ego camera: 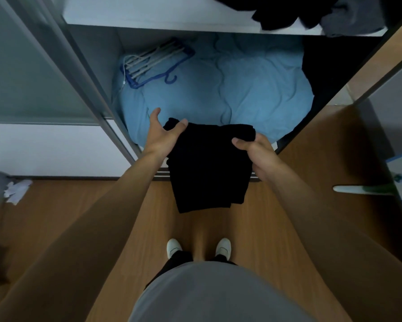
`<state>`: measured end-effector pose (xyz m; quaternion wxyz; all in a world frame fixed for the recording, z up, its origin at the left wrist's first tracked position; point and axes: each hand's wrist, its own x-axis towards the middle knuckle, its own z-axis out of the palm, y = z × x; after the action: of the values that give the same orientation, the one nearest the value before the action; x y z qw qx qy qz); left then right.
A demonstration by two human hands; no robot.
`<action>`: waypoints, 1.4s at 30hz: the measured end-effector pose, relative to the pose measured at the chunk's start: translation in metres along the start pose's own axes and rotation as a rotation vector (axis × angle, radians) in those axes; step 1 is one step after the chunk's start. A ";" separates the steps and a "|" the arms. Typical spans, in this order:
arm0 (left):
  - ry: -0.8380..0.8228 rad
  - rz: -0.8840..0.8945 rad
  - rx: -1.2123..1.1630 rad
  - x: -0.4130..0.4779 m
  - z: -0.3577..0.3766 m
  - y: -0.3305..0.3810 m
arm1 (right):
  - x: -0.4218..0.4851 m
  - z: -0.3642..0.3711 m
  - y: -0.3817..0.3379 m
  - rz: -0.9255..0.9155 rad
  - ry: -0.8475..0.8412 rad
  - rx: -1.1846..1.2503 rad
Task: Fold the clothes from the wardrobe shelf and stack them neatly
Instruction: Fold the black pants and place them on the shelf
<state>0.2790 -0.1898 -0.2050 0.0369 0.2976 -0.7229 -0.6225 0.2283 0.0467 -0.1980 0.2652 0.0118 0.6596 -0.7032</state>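
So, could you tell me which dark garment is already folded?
The black garment held between the left hand and right hand; the black heap and grey garment on the shelf lie crumpled.

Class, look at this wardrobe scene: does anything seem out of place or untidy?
Yes. Dark clothes lie in an unfolded heap on the upper shelf, and a crumpled white item lies on the floor at left.

Between left hand (162, 133) and right hand (255, 149): plain black folded cloth garment (209, 166). Beyond hands: crumpled pale-blue fabric bedding (242, 89), blue-and-white plastic hangers (153, 63). Beneath hands: orange-brown wood-grain floor (60, 194), white shoes (174, 247).
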 end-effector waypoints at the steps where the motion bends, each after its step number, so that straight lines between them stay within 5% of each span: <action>1: -0.044 0.006 0.002 0.000 -0.003 -0.004 | 0.000 0.002 -0.001 0.018 0.015 0.021; 7: -0.184 0.151 -0.072 -0.006 -0.011 -0.022 | 0.000 0.005 -0.008 0.088 0.128 0.120; 15: 0.045 0.355 0.206 -0.003 0.007 -0.003 | 0.014 0.010 -0.013 0.093 0.257 0.111; 20: -0.276 0.200 0.450 0.009 -0.002 0.008 | 0.020 0.010 -0.023 -0.050 0.184 -0.274; 24: -0.576 0.117 0.845 0.016 -0.016 0.012 | 0.029 0.003 -0.026 0.058 0.134 -0.437; 28: -0.404 0.276 0.955 0.018 -0.015 0.013 | 0.026 0.003 -0.038 0.117 -0.094 -0.568; 31: -0.278 0.270 0.967 0.020 -0.023 0.019 | 0.027 0.005 -0.043 0.097 -0.237 -0.953; 34: -0.203 0.261 1.079 0.025 -0.035 0.030 | 0.030 0.009 -0.038 -0.062 -0.210 -1.280; 37: -0.146 0.305 1.199 0.032 -0.041 0.039 | 0.034 0.008 -0.033 -0.167 -0.207 -1.166; 42: -0.226 0.352 1.180 0.034 -0.055 0.058 | 0.033 0.016 -0.049 -0.202 -0.208 -0.501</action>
<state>0.2522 -0.2518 -0.1495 -0.1082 0.0766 -0.9825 -0.1307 0.1863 0.0200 -0.1626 0.2547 -0.1920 0.7798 -0.5387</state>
